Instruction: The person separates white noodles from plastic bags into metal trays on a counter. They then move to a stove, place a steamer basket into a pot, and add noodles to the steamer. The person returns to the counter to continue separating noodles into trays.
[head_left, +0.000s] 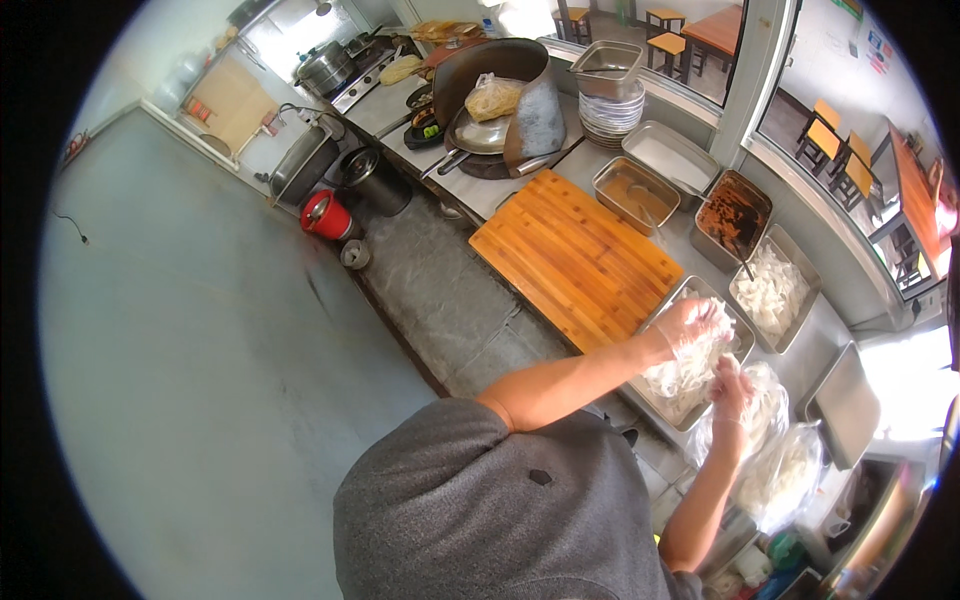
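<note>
My left hand (694, 328), in a clear plastic glove, is over a steel tray (682, 426) of white flat noodles (679, 379). Its fingers are closed on some of the noodles. Close by, at the tray's right side, my right hand (731, 391) is also gloved, its fingers pinched together on a pale noodle piece. Strong light washes out detail around the fingertips. Beside that hand, a clear plastic bag (766, 397) with white contents leans against the tray. A second filled bag (784, 476) stands nearer my body.
A bamboo cutting board (577, 255) adjoins the tray. Behind are a pan of white pieces (772, 292), a pan of dark red sauce (731, 214) and a pan of brown liquid (637, 191). Stacked plates (611, 112) stand by the window. A steel lid (847, 409) lies at right.
</note>
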